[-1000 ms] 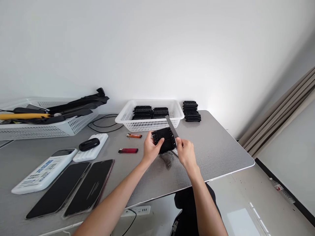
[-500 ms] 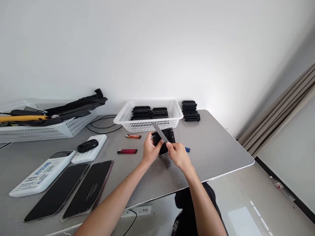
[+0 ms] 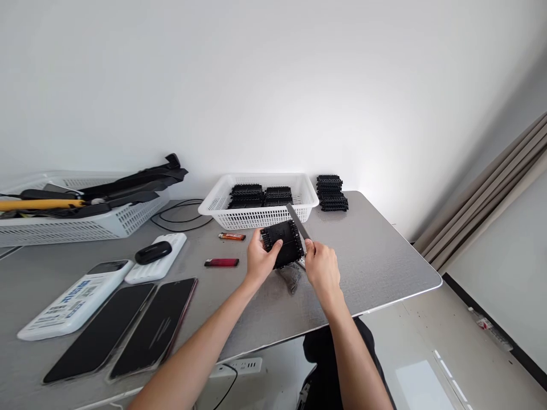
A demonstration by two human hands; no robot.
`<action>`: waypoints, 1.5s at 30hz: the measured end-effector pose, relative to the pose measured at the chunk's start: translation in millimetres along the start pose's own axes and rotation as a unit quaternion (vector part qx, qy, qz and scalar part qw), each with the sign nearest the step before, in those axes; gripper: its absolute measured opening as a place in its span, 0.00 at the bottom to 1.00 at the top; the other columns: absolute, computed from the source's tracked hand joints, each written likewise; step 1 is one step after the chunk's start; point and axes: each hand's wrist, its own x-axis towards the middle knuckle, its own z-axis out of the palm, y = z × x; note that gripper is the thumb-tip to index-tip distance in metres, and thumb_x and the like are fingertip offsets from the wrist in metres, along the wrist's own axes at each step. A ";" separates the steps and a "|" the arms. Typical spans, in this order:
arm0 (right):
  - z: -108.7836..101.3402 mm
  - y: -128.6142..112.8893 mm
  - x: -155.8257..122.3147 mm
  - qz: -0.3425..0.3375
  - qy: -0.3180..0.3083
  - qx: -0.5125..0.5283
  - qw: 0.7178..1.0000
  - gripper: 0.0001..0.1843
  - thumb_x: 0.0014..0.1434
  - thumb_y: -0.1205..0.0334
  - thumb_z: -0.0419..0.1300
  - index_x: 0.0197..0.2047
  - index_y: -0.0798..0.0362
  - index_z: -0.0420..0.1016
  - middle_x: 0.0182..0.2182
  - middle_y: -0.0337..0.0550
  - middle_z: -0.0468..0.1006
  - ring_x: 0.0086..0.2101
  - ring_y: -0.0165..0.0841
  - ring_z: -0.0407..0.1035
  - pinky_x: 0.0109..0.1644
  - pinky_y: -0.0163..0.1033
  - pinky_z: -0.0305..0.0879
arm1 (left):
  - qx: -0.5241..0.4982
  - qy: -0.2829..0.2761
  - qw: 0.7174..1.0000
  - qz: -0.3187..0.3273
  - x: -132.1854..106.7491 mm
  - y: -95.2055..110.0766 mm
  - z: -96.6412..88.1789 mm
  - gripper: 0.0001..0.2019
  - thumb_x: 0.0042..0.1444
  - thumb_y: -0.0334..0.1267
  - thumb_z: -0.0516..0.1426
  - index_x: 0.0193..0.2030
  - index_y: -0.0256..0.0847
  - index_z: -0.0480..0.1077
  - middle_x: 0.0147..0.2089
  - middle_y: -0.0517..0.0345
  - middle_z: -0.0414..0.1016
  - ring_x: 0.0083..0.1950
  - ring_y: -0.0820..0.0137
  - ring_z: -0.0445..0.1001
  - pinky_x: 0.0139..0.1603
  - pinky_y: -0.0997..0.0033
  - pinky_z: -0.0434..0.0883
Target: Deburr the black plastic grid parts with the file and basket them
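My left hand grips a square black plastic part, tilted up just above the grey table. My right hand is closed on a thin grey metal blade that slants up along the part's right edge. A small heap of grey shavings lies on the table under the part. Behind stands a white basket holding stacked black parts, and a separate stack of black parts sits to its right.
Two lighters, an orange lighter and a red lighter, lie left of my hands. Further left are two dark phones, white devices, a black earbud case, a cable and a long white basket of tools.
My right hand swept the blade from the part's right edge across to its left side, then back to the right edge. The left hand kept hold of the part.
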 end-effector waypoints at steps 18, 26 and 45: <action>-4.7 21.2 14.1 0.008 -0.084 0.251 0.964 0.22 0.52 0.44 0.60 0.31 0.58 0.75 0.20 0.38 0.69 0.22 0.28 0.60 0.25 0.32 0.50 | -0.110 0.025 0.990 -0.083 -0.8 12.7 3.4 0.28 0.42 0.37 0.66 0.51 0.45 0.63 0.37 0.58 0.74 0.36 0.69 0.74 0.37 0.71 0.72; 8.0 28.9 20.1 0.031 -0.122 0.307 0.943 0.20 0.44 0.51 0.66 0.35 0.59 0.78 0.23 0.39 0.73 0.21 0.26 0.62 0.24 0.31 0.54 | -0.141 0.049 0.982 -0.120 -1.4 12.6 4.6 0.29 0.40 0.38 0.66 0.50 0.47 0.62 0.35 0.61 0.72 0.34 0.69 0.71 0.36 0.70 0.71; -12.6 25.2 18.4 -0.023 0.016 0.241 0.970 0.16 0.52 0.51 0.58 0.33 0.57 0.76 0.20 0.35 0.65 0.22 0.27 0.57 0.26 0.33 0.51 | -0.023 -0.025 0.985 -0.167 -3.4 15.6 3.5 0.28 0.38 0.44 0.67 0.48 0.44 0.66 0.34 0.59 0.74 0.32 0.66 0.73 0.30 0.70 0.69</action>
